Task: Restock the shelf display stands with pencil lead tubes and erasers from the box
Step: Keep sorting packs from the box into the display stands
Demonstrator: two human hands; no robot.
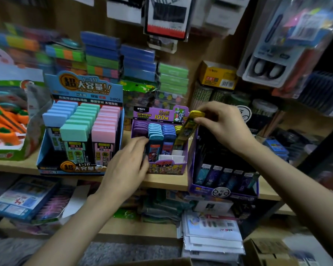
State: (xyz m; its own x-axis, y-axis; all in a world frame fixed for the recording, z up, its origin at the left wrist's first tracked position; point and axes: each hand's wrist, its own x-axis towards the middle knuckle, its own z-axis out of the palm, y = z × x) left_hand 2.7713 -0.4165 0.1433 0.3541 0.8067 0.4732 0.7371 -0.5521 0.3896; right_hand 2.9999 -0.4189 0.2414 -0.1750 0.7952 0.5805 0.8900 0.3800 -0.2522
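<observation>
A small purple display stand [166, 167] sits on the wooden shelf [167, 182], holding rows of purple, teal and blue pencil lead tubes [155, 134]. My right hand [222, 124] grips a yellow lead tube [190, 124], tilted, its lower end over the stand's right-hand column. My left hand [127, 166] rests against the stand's left front corner, fingers curled on its side. To the left stands a big blue display box [81, 168] with blue, green and pink topped cases. At the right is a darker purple display stand [222, 191] with dark tubes.
Stacks of coloured sticky-note packs [102, 54] fill the shelf's back. A yellow carton [217, 75] and pencil tubs stand at the right rear. Orange carrot items [4, 121] lie at far left. Packets [211, 233] are on the lower shelf; a cardboard box [265, 250] sits at bottom right.
</observation>
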